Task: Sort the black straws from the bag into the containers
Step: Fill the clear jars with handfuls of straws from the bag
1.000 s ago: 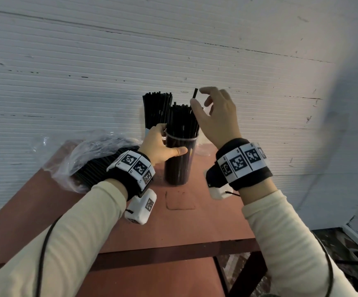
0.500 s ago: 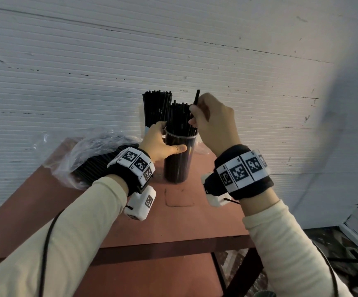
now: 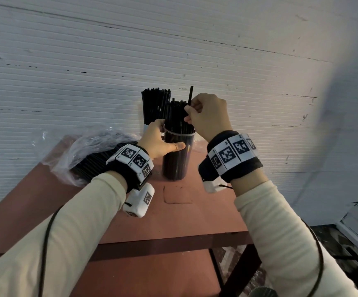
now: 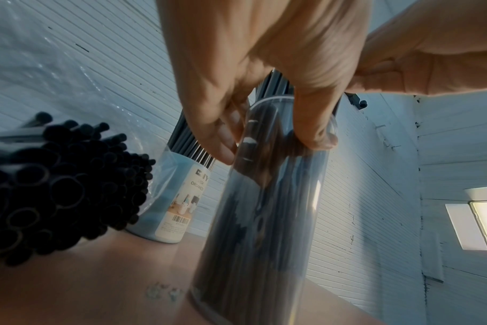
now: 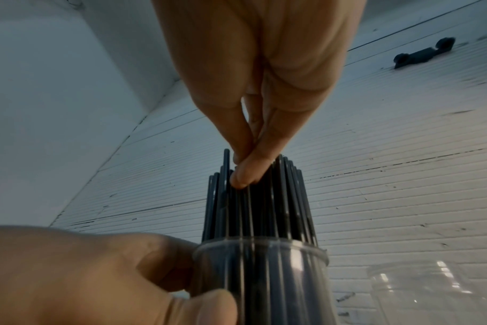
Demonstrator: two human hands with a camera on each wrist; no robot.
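Note:
My left hand (image 3: 165, 136) grips a clear container (image 3: 179, 155) packed with upright black straws, thumb across its front; the left wrist view shows the fingers (image 4: 223, 140) wrapped just under the rim. My right hand (image 3: 189, 114) pinches a single black straw (image 3: 190, 94) that stands taller than the others in that container. In the right wrist view the fingertips (image 5: 245, 173) meet at the straw tops, above the container (image 5: 264, 274). A second container (image 3: 155, 108), also full of straws, stands just behind.
A clear plastic bag (image 3: 92, 155) of loose black straws lies at the left on the reddish table (image 3: 173, 221), against the white wall. An empty clear container (image 5: 431, 290) sits to the right. The table's front edge and leg are near me.
My right hand has come down toward the container and curled its spread fingers around the single straw. My left hand has kept its hold on the container.

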